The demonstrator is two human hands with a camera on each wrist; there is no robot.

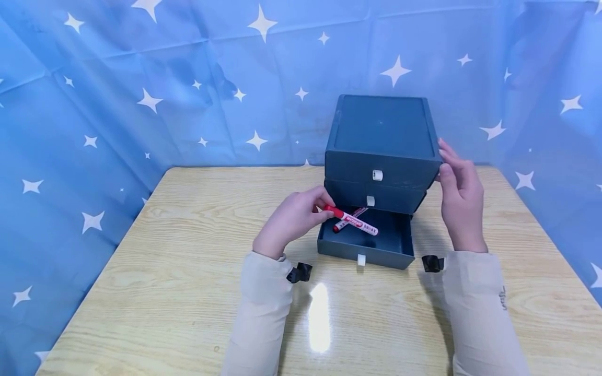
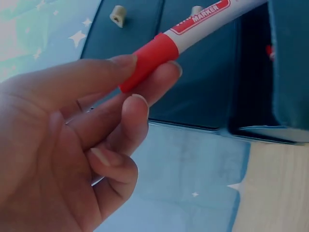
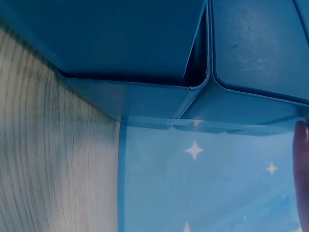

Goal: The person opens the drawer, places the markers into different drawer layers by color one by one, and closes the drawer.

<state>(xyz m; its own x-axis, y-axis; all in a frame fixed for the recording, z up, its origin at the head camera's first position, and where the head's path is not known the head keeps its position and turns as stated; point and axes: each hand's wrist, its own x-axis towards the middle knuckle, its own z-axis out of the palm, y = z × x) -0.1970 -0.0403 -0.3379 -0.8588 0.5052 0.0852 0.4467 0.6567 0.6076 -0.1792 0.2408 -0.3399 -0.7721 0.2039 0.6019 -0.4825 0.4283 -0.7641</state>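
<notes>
My left hand (image 1: 301, 216) pinches a whiteboard marker (image 1: 361, 224) by its red cap, thumb against the fingers. In the left wrist view the marker (image 2: 203, 21) has a white barrel with a red label, and the other fingers curl loosely below it. The marker slants over the pulled-out bottom drawer (image 1: 385, 259) of a dark blue drawer box (image 1: 383, 128). Inside that drawer lies a second marker (image 1: 339, 225), partly covered by the held one. My right hand (image 1: 463, 198) rests against the box's right side with its fingers extended; a fingertip (image 3: 301, 137) shows at the right wrist view's edge.
Two closed drawers with white pull tabs (image 1: 377, 175) sit above the pulled-out one. The box stands near the back of a light wooden table (image 1: 188, 271). Behind it hangs a blue curtain (image 1: 211, 68) with white stars. Dark wrist straps (image 1: 300, 272) stick out beside the sleeves.
</notes>
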